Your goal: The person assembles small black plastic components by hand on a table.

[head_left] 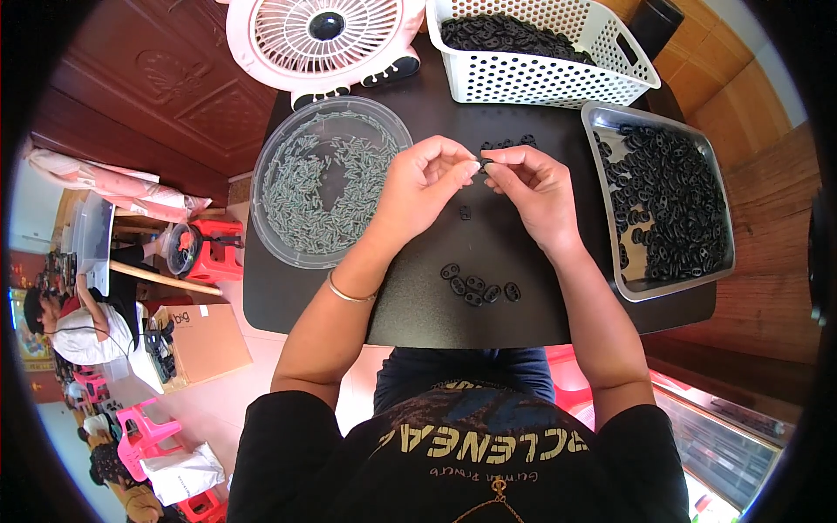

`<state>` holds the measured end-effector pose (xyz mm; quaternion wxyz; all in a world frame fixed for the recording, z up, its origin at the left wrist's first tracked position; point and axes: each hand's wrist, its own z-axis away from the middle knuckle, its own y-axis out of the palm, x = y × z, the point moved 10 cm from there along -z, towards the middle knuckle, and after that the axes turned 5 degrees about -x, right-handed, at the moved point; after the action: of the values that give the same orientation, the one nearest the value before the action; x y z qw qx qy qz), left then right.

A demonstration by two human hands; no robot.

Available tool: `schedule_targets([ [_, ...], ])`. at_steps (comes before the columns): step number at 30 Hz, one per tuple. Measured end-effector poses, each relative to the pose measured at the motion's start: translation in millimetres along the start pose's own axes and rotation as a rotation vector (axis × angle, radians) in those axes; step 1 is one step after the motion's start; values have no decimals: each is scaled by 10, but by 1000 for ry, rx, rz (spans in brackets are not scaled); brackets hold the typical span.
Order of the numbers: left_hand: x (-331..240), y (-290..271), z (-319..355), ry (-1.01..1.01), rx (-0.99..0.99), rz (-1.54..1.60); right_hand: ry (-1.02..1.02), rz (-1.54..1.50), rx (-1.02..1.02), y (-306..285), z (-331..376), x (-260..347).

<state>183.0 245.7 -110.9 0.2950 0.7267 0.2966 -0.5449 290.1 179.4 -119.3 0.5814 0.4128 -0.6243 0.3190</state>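
Above the middle of the dark table, my two hands meet fingertip to fingertip. Thumb and forefinger of my right hand pinch a small black oval piece. My left hand is closed in a pinch against it; whatever its fingertips hold is too small to make out. Beyond the hands lies a row of black pieces, partly hidden by my fingers. Nearer to me is a loose group of black two-hole oval pieces. To the left stands a round clear tub of small grey-green pins or screws.
A steel tray of black oval pieces lies at the right. At the back are a white perforated basket of black parts and a pink fan. Leftward on the floor are a cardboard box, red stools and other people.
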Motion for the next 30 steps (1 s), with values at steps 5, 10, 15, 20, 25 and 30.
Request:
schedule_targets([
  [5, 78, -31, -2, -131, 25, -98, 1, 37, -14, -20, -7, -28],
  [10, 130, 21, 34, -168, 73, -131, -21, 53, -10, 0, -5, -25],
  [15, 120, 39, 23, -139, 80, -134, -40, 67, -13, 2, -3, -22],
  [20, 105, 31, 19, -67, 69, -167, -29, 77, -11, -12, -6, -31],
  [25, 39, 29, 9, 32, 42, -139, -11, 60, 19, -13, -9, -45],
  [30, -53, 3, 5, 159, 52, -298, 49, 27, 81, 13, -5, -69],
])
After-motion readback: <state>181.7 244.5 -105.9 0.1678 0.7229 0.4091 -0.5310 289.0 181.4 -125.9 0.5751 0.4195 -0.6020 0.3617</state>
